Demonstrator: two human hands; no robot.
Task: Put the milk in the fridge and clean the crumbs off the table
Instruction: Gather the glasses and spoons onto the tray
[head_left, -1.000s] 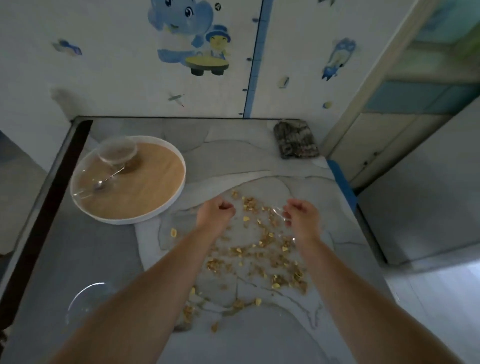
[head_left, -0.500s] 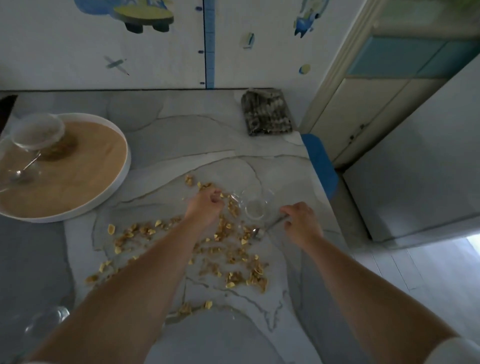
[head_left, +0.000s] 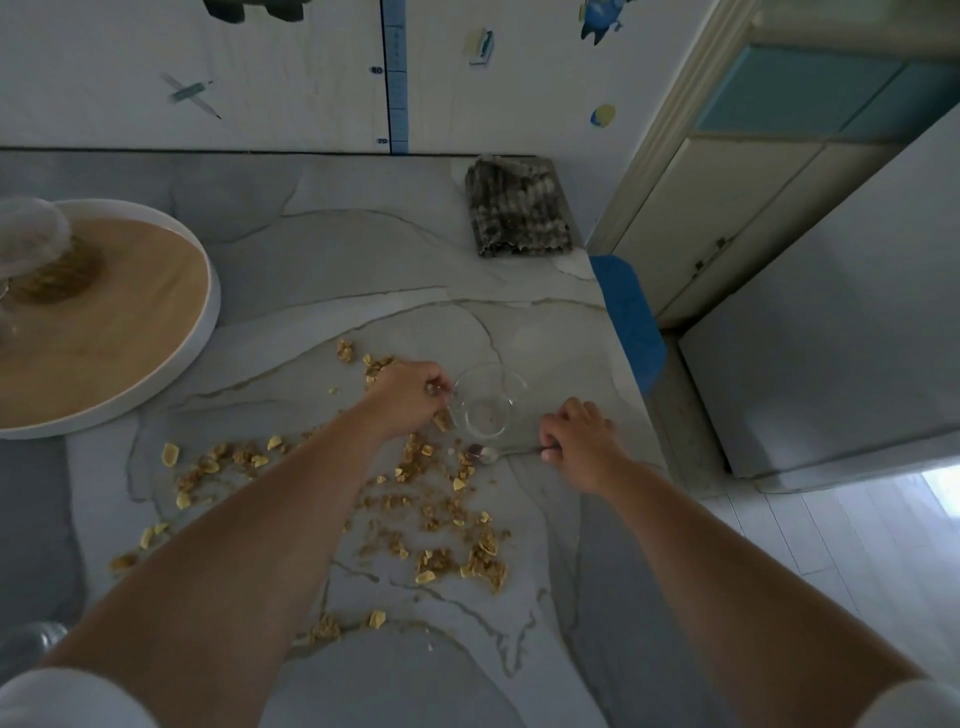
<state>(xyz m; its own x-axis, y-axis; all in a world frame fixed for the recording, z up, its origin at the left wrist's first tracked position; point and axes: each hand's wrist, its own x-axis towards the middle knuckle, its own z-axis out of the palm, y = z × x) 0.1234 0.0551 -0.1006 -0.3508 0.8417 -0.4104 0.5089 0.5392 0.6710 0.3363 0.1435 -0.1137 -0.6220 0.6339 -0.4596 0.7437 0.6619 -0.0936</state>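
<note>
Yellow-brown crumbs lie scattered over the middle of the marble table. A small clear glass bowl stands among them, right of centre. My left hand rests at the bowl's left rim, fingers closed on some crumbs. My right hand grips the handle of a metal spoon whose bowl lies on the table just below the glass bowl. No milk is in view.
A round white tray with a wooden floor holds a clear glass dish at the left. A dark folded cloth lies at the back right. Blue padding covers the table's right corner. A white fridge stands to the right.
The view has shifted left and closer. My left hand has moved to the glass bowl's rim; my right hand holds the spoon lower, its bowl on the table.
</note>
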